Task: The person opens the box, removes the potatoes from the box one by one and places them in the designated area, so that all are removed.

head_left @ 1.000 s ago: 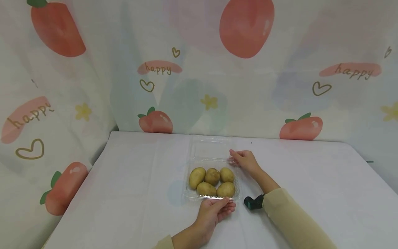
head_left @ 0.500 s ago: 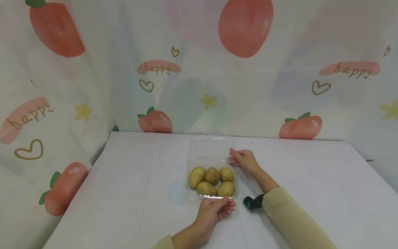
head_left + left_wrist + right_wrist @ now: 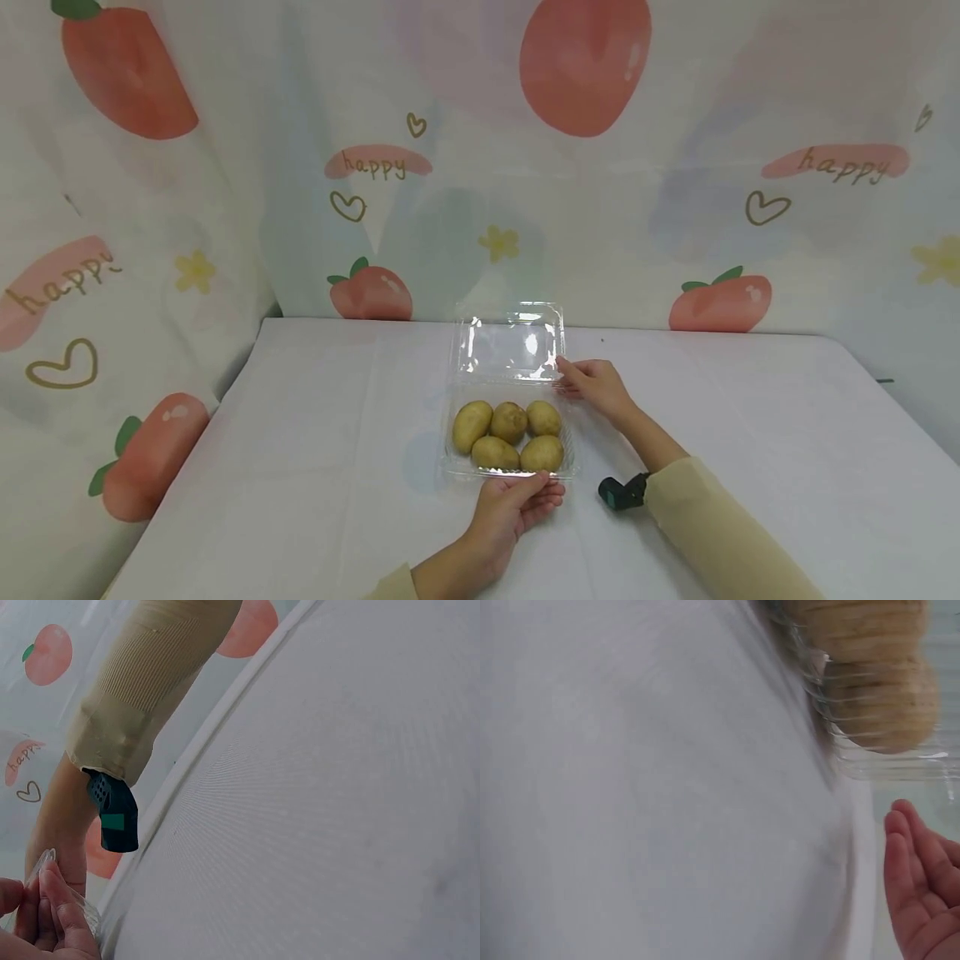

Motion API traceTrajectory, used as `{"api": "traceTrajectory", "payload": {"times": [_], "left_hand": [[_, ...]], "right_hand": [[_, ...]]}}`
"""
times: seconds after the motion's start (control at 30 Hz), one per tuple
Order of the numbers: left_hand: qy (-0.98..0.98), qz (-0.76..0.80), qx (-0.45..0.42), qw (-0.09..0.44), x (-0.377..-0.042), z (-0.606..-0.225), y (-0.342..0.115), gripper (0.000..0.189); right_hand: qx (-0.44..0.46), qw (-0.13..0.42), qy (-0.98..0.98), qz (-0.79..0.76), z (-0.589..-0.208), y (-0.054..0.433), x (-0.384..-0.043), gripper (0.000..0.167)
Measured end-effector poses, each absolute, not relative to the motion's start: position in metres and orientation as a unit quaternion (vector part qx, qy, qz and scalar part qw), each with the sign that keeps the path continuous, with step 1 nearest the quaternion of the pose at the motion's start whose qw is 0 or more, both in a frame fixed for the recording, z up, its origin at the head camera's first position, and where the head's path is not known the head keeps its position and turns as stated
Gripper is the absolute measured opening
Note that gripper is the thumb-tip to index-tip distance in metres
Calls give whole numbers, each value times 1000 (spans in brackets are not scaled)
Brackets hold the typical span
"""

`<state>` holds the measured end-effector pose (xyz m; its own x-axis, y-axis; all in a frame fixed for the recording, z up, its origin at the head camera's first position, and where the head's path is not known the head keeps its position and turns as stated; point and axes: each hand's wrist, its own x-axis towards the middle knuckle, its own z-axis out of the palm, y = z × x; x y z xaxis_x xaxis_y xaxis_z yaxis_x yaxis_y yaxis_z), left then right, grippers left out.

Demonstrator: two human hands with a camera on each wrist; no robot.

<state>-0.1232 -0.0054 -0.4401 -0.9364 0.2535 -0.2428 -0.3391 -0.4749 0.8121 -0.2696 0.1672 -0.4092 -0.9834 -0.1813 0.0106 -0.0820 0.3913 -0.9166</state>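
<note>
A clear plastic clamshell container point(image 3: 567, 467) stands on the white-covered table in the head view, with several yellow-brown potatoes point(image 3: 495, 454) in its base. Its clear lid point(image 3: 498, 342) is tilted up at the back. My left hand point(image 3: 498, 521) pinches the front rim, thumb on top and fingers below. At the lid's right edge near the hinge, my right hand point(image 3: 600, 390) pinches the plastic between thumb and forefinger. The right wrist view shows the fingers point(image 3: 911, 874) of that hand beside the ribbed container wall, with potatoes point(image 3: 885, 705) behind it.
A white cloth point(image 3: 285, 467) covers the table. Behind and to the left hangs a printed curtain point(image 3: 465, 217) with fruit and hearts. A dark wrist camera point(image 3: 622, 493) sits at the right sleeve, low over the cloth.
The lid has tilted upward from lying back on the table, and now catches bright reflections. My right hand has stayed at its edge; my left hand keeps hold of the front rim.
</note>
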Motion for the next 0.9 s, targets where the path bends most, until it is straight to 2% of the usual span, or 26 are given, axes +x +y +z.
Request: {"api": "traceTrajectory", "payload": {"times": [0.23, 0.37, 0.6, 0.73, 0.9], "left_hand": [[478, 860, -44, 171, -123, -440, -6, 26], [480, 860, -45, 170, -123, -439, -7, 27], [490, 853, -50, 172, -121, -438, -8, 28], [512, 836, -25, 196, -119, -439, -6, 30], [545, 801, 49, 241, -119, -426, -14, 29]], "right_hand": [[-69, 91, 845, -523, -402, 187, -254, 52], [-60, 116, 832, -539, -400, 198, -242, 58], [-46, 133, 805, -576, -402, 208, -229, 63], [-46, 136, 785, -603, -405, 209, -225, 61], [-50, 138, 777, -613, -407, 211, -219, 59]]}}
